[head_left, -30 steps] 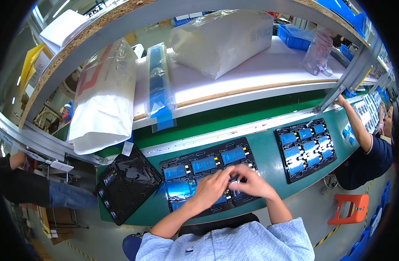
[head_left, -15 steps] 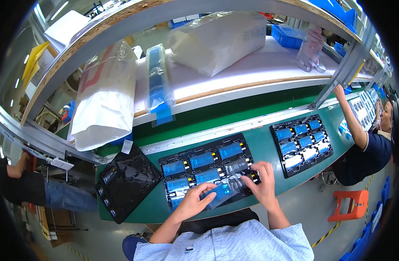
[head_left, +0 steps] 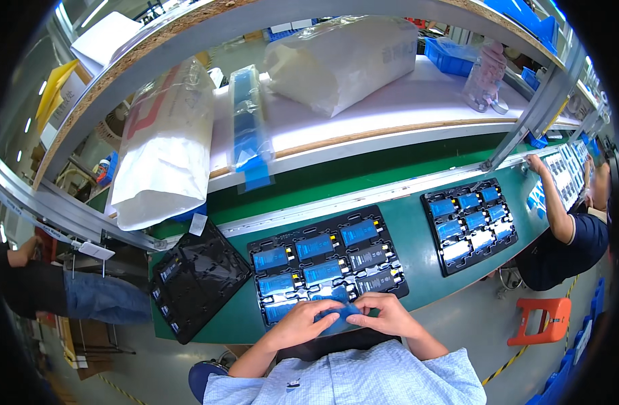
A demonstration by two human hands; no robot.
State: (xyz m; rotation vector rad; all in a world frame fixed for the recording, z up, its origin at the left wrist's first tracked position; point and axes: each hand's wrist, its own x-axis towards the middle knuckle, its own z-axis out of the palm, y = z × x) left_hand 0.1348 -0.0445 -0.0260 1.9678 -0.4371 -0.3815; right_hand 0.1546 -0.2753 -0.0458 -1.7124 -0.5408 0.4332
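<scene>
Nearest, over the desk's front edge, the left hand and right hand nearly meet, each grip closed, thumb to fingers, on a small blue piece held between them, too blurred for its outline to be told. It sits just in front of the body, at the near edge of the middle tray, a black one carrying rows of flat units; most show blue faces, while two at its right side show dark ones. To the left, a black tray lies askew, its upper right corner close to the middle one, leaving a narrow wedge of green surface that widens toward the front. On the right, a wider bare strip parts the middle tray from the right tray. Behind all three runs a pale rail, bounding the back; above it, the shelf bears bags, and the left white bag overhangs its front edge.
</scene>
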